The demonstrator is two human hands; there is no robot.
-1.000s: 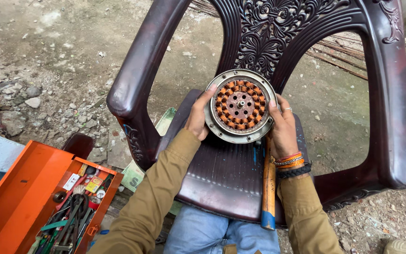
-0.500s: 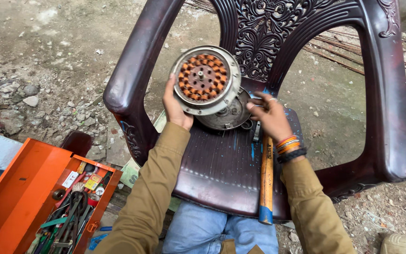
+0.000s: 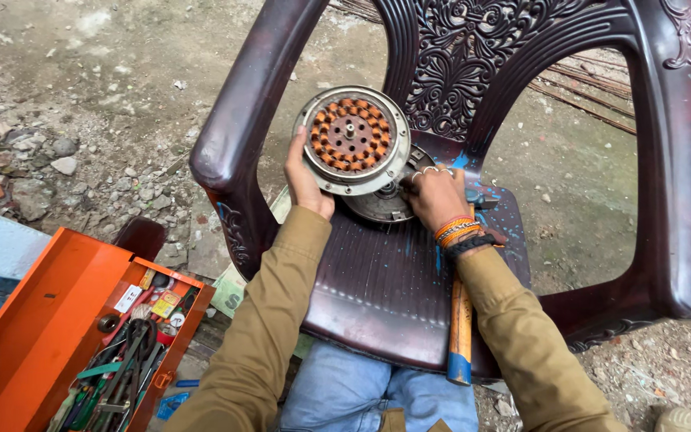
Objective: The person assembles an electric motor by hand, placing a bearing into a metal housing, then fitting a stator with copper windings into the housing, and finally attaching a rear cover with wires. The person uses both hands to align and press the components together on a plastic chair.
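At the far left I see an orange toolbox (image 3: 41, 320) lying open on the gravel ground (image 3: 81, 96), its tray crowded with pliers, screwdrivers and other small tools. Just right of it stands a dark plastic chair (image 3: 681, 200) with a carved back, and all the work is on its seat.

My left hand (image 3: 304, 180) comes up from a tan sleeve and cups the left rim of the stator (image 3: 352, 140), a round metal disc with a ring of copper windings around a central shaft. The left grip is closed about that rim, fingers behind and thumb at the edge, and the disc is tilted up, facing me, raised off the seat near the chair's back.

Right behind and below it lies the cover (image 3: 385, 200), a grey metal housing resting flat on the seat, partly hidden by the stator. My right hand (image 3: 435, 196), with rings and orange bangles at the wrist, presses on the cover's right edge; its grip is curled over the metal, though I cannot tell whether the fingers truly clamp it.

Under my right forearm a hammer (image 3: 460, 328) lies along the seat, its wooden handle pointing toward me, blue at the end.
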